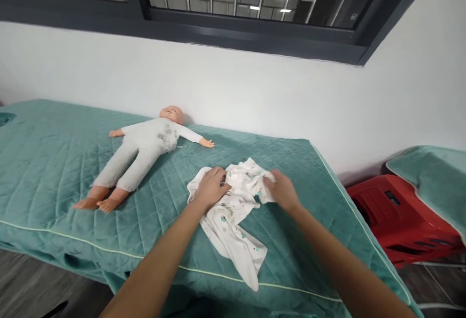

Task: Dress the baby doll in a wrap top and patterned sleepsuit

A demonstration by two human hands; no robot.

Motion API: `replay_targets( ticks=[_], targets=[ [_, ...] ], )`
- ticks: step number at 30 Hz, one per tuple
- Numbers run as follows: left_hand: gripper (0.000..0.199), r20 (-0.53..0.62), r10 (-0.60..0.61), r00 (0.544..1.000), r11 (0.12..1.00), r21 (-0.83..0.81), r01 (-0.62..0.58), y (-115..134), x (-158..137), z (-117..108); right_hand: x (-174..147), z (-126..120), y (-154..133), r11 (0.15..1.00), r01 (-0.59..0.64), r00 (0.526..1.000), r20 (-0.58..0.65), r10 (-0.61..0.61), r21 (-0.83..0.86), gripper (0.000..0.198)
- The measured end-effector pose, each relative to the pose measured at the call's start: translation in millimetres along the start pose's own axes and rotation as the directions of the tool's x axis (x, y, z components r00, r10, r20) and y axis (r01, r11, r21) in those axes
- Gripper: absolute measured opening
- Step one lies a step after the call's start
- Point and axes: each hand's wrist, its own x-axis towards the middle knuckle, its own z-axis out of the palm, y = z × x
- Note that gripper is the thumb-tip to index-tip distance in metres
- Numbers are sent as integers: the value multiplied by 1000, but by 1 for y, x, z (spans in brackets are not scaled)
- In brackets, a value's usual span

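A white baby garment (233,225) with small teal and red prints lies crumpled on the green quilted bed cover (298,259). My left hand (211,188) rests on its left part, fingers curled into the cloth. At the garment's right end, my right hand (284,192) pinches the fabric and looks slightly blurred. One long piece of the cloth hangs toward the bed's front edge. Left of my hands lies a doll (145,141) on its back, arms spread, with a pale cloth body and a worn, frayed patch at its side.
A white wall (255,94) runs behind the bed, below a dark-framed window (233,29) with metal bars. To the right of the bed stands a red plastic chair (393,211) with green fabric (433,177) over it. Pale piping marks the bed's front and right edges.
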Motion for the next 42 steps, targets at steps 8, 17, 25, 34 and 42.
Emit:
replay_targets(
  ticks=[8,17,25,34,42],
  targets=[
    [35,53,178,983,981,66,-181,3,-5,6,-34,-120,80,970,-237,871,-431,237,55,33],
    [57,390,475,789,826,111,-553,28,-7,0,-105,-134,136,905,-415,832,-443,334,-97,29],
    [32,403,602,689,707,132,-695,73,-27,-9,-89,-106,136,979,184,981,85,-177,-87,53],
    [35,336,531,778,760,219,-612,70,-33,-18,-106,-118,29,983,182,960,212,-184,29,41],
    [16,381,497,780,762,239,-602,77,-14,-5,-97,-13,-34,988,131,911,383,-153,85,30]
  ],
)
